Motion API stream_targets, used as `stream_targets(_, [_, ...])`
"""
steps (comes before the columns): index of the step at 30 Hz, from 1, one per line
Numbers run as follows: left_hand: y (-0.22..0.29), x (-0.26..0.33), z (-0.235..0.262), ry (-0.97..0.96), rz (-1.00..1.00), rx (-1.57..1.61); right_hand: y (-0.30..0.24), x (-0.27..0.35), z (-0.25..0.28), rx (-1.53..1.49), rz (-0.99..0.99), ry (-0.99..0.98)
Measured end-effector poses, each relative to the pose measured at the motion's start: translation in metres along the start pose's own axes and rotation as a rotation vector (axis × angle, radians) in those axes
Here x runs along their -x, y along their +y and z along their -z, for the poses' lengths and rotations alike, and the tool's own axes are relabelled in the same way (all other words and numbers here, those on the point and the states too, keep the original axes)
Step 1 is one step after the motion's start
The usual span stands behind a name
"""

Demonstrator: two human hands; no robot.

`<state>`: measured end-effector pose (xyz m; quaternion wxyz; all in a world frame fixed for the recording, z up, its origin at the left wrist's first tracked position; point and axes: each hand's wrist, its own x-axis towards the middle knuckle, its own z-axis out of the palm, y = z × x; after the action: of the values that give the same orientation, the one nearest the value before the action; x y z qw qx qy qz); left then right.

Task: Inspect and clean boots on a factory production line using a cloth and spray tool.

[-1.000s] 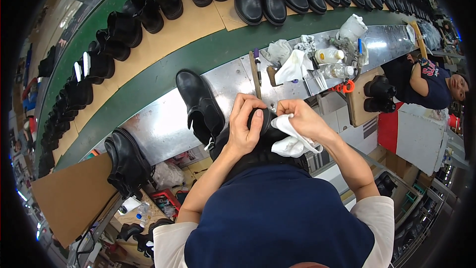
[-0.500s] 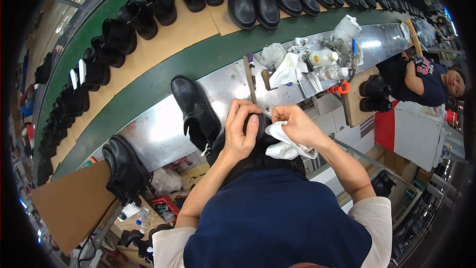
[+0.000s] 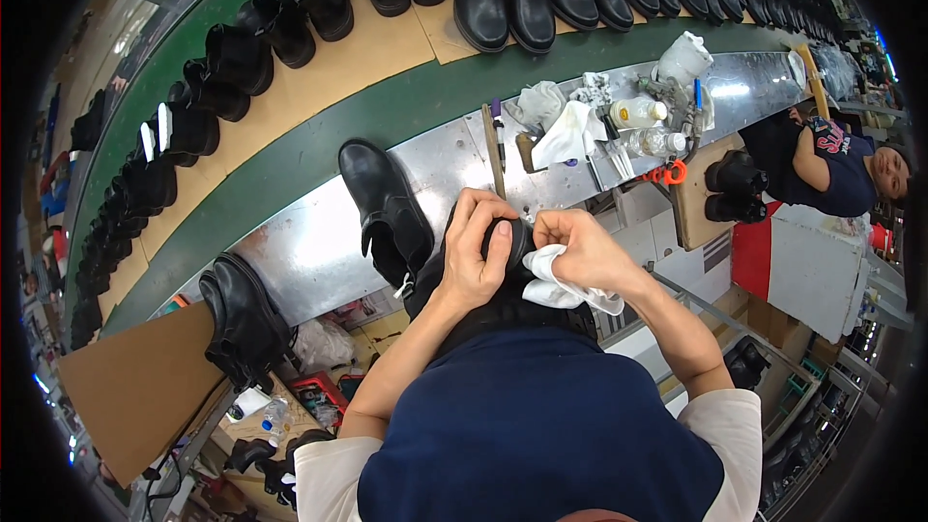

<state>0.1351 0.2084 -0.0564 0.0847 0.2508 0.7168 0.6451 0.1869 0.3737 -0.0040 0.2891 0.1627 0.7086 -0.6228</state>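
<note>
Close to my body, my left hand (image 3: 480, 244) wraps round a black boot (image 3: 519, 244), its thumb pressed along the upper. Most of that boot is hidden by my hands and lap. My right hand (image 3: 578, 249) is closed on a white cloth (image 3: 561, 290), which hangs below the fingers and lies against the boot's side. Left of my hands, a second black boot (image 3: 379, 195) rests on the metal bench (image 3: 300, 242), its toe pointing away from me.
Cloths, clear bottles (image 3: 638, 114) and slim tools (image 3: 495, 150) crowd the bench at right. Behind it, rows of black boots (image 3: 483, 0) line a green table (image 3: 319, 150). More boots (image 3: 242, 314) stand at left beside a brown board (image 3: 145, 387). A person (image 3: 831, 164) is at far right.
The view has shifted slightly. My left hand keeps its hold on the boot, and my right hand stays beside it with the cloth bunched a little differently.
</note>
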Motion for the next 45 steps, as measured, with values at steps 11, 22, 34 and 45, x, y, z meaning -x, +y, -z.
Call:
stream_targets(11, [0.002,-0.001,0.000,-0.006,-0.010,-0.002,-0.001,-0.001,0.000,-0.040,-0.006,0.044])
stream_targets(22, [0.003,-0.002,0.000,-0.017,0.013,0.008,0.001,-0.001,-0.001,-0.058,-0.010,0.094])
stream_targets(34, [0.001,0.000,-0.001,-0.020,0.002,0.004,0.000,0.000,-0.003,-0.222,-0.016,0.156])
stream_targets(45, [0.001,0.000,-0.001,-0.028,0.006,0.006,0.007,0.001,-0.004,-0.183,-0.011,0.154])
